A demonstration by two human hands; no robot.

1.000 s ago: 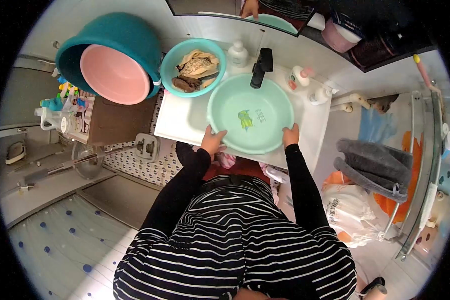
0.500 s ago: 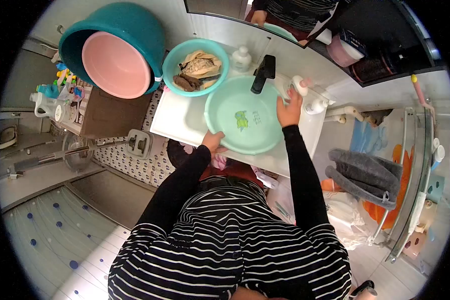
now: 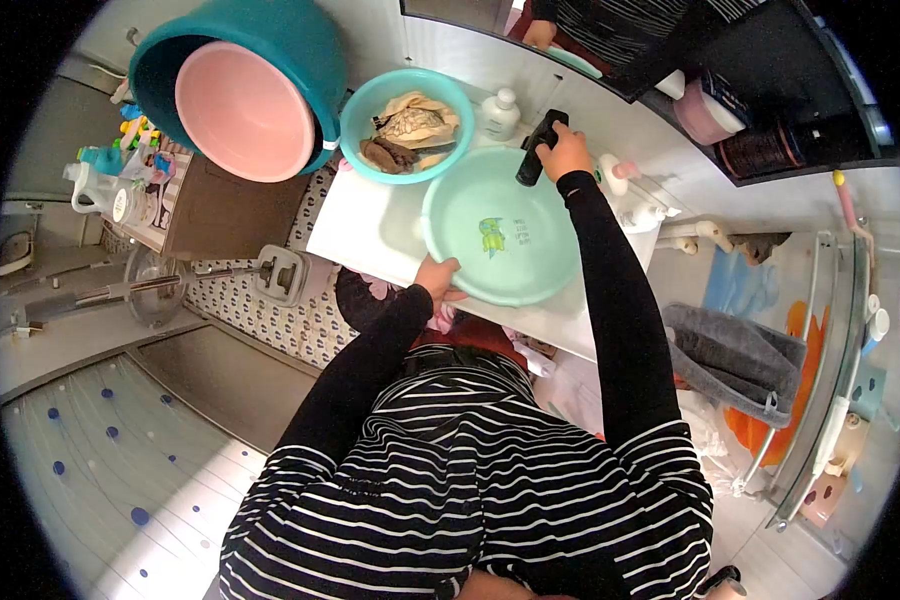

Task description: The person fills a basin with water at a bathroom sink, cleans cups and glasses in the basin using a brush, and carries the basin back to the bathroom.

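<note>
A pale green basin (image 3: 535, 240) with a small green cartoon print sits in the white sink (image 3: 342, 232), under a black faucet (image 3: 532, 166). At its near left rim, my left hand (image 3: 437, 277) grips the edge, thumb on top and fingers beneath. My right hand (image 3: 567, 155) is closed on the top of the faucet, its fingertips partly hidden. Whether any water runs, I cannot tell. Just left of the faucet, a turquoise basin (image 3: 349, 125) holds crumpled beige and brown cloth (image 3: 418, 120).
A white bottle (image 3: 499, 115) stands behind the basins, and pump bottles (image 3: 642, 217) stand on the right. A large teal tub (image 3: 315, 40) with a pink basin (image 3: 245, 110) inside rests on a brown box (image 3: 232, 220). A grey towel (image 3: 735, 350) hangs at right.
My right hand has left the basin's right rim and moved up and left onto the faucet. My left hand keeps its hold on the rim. The view has shifted slightly.
</note>
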